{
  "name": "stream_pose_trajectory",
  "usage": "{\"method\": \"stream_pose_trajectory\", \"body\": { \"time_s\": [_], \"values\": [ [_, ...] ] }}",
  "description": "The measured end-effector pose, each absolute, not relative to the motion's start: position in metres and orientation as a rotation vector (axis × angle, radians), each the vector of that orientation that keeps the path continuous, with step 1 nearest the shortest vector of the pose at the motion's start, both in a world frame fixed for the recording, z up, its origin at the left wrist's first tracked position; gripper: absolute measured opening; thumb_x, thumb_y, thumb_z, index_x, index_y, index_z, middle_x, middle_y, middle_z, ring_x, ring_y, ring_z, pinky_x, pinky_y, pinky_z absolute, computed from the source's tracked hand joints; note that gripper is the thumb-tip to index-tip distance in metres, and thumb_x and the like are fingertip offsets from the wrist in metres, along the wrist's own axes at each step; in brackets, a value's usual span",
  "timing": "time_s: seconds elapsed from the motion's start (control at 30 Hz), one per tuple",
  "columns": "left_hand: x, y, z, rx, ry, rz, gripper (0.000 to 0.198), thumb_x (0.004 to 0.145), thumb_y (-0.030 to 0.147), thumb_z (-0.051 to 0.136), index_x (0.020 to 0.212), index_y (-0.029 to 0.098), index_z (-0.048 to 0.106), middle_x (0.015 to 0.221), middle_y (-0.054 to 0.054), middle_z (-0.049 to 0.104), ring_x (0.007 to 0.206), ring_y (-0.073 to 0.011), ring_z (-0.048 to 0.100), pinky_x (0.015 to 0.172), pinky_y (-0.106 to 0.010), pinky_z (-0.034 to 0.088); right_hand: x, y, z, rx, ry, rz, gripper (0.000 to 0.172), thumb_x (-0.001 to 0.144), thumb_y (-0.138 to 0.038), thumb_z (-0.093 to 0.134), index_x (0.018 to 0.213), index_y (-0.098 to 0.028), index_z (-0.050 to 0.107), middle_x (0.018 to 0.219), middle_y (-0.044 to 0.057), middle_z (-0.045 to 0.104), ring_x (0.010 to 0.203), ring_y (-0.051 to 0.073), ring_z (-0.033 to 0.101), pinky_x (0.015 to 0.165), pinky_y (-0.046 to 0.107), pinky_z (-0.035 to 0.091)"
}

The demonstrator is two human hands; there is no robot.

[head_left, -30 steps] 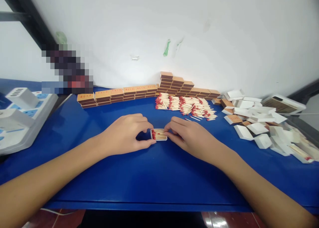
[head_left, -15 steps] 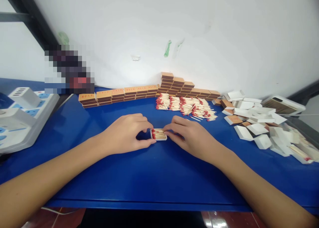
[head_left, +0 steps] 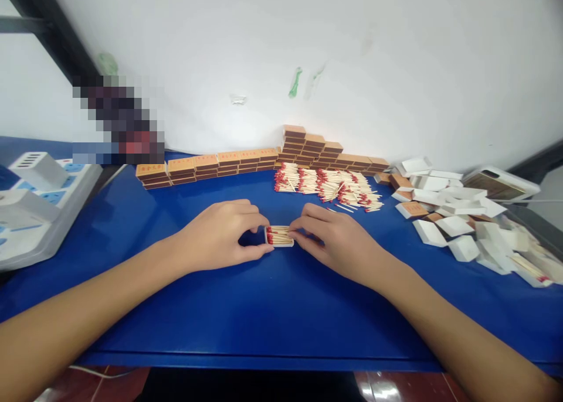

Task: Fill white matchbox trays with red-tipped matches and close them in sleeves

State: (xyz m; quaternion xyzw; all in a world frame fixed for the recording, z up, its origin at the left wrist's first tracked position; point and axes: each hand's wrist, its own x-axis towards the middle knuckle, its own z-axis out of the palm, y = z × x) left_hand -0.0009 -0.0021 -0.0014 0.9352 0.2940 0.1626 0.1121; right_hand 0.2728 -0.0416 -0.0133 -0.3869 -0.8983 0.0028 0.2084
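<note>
A small white matchbox tray (head_left: pixel 281 245) lies on the blue table, holding a row of red-headed matches (head_left: pixel 278 235) with their heads toward the left. My left hand (head_left: pixel 226 235) grips the tray's left end, index finger at the far corner and thumb at the near one. At the tray's right end, my right hand (head_left: pixel 336 241) has its thumb and fingertips pinched together on the ends of the matches. Beyond my right hand spreads a pile of loose matches (head_left: pixel 328 185).
Stacked matchboxes (head_left: pixel 206 163) line the wall. White trays and brown sleeves lie heaped at the right (head_left: pixel 455 226), near a phone (head_left: pixel 501 183). A power strip (head_left: pixel 65 214) with plugged-in adapters stands at the left. The blue table's front edge (head_left: pixel 264 362) runs below my forearms.
Both hands stay at the matchbox tray with almost no visible movement. The whole view has shifted very slightly.
</note>
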Motion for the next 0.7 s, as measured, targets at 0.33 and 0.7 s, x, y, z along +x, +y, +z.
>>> {"method": "stream_pose_trajectory", "body": {
  "time_s": [0.33, 0.7],
  "values": [
    [-0.0002, -0.001, -0.0023, 2.751, 0.837, 0.494, 0.021, 0.099, 0.038, 0.077, 0.109, 0.02, 0.081, 0.089, -0.002, 0.072, 0.086, -0.0203, 0.067, 0.075, -0.033, 0.048, 0.2651, -0.0401, -0.0158, -1.091, -2.48, -0.054, 0.017, 0.112, -0.023, 0.055, 0.108, -0.016, 0.07, 0.096, 0.005, 0.066, 0.071, 0.015, 0.061, 0.064, 0.029, 0.044],
    [-0.0008, -0.0024, -0.0011, 2.748, 0.818, 0.494, 0.022, 0.1, 0.04, 0.076, 0.111, 0.021, 0.081, 0.091, -0.003, 0.073, 0.088, -0.0211, 0.067, 0.076, -0.032, 0.048, 0.2636, -0.0423, -0.0175, -1.023, -2.46, 0.138, 0.023, 0.113, -0.024, 0.055, 0.114, -0.017, 0.078, 0.095, 0.005, 0.062, 0.072, 0.014, 0.06, 0.066, 0.027, 0.047]
  ]
}}
